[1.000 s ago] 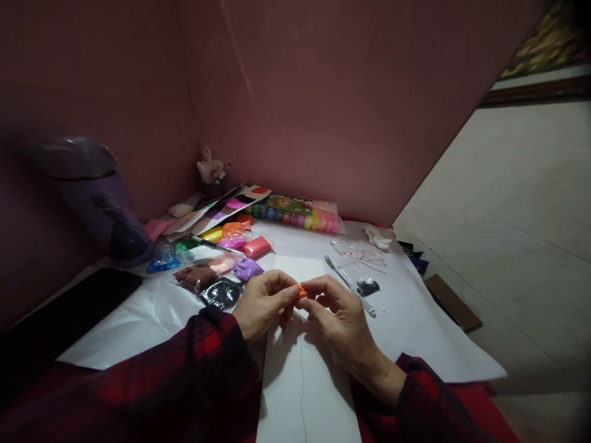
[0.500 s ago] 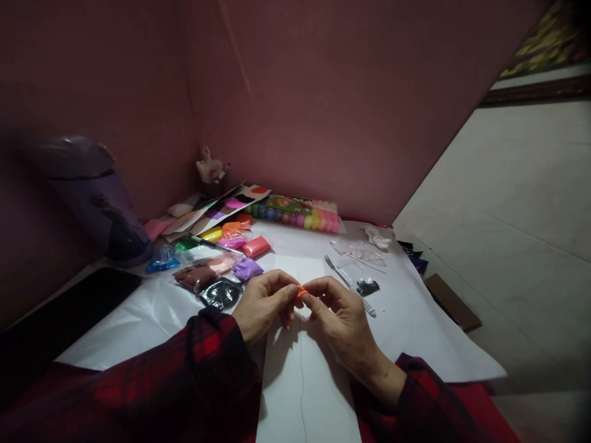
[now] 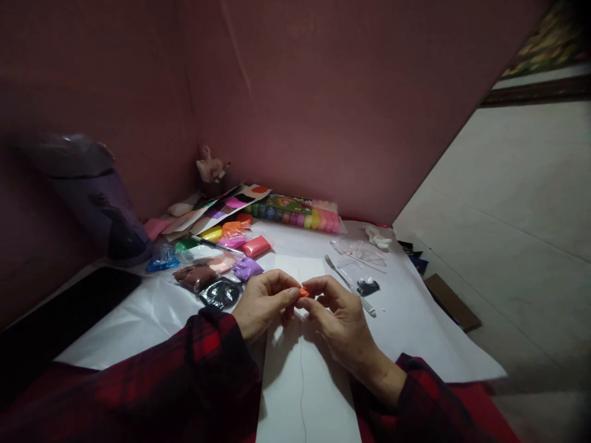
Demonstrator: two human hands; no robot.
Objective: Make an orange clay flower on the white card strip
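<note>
A small piece of orange modelling clay (image 3: 303, 293) is pinched between the fingertips of both hands. My left hand (image 3: 265, 300) closes on its left side with thumb and forefinger. From the right, my right hand (image 3: 339, 317) grips it the same way, its other fingers curled under. Beneath the hands lies a long white card (image 3: 307, 394) with a thin wavy line running down its length. To the right of my right hand rest a fork (image 3: 344, 278) and a lump of black clay (image 3: 368, 287) on clear wrap.
Bagged clay, including black (image 3: 221, 293), purple (image 3: 248, 268) and red (image 3: 257, 247), lies at left. Behind it are painted cards (image 3: 231, 206) and a pack of coloured clay (image 3: 295, 215). A dark flat panel (image 3: 69, 314) and a purple container (image 3: 99, 203) stand far left.
Both hands stay in nearly the same place. My right thumb and forefinger have shifted slightly on the orange clay, which has turned and looks more pointed.
</note>
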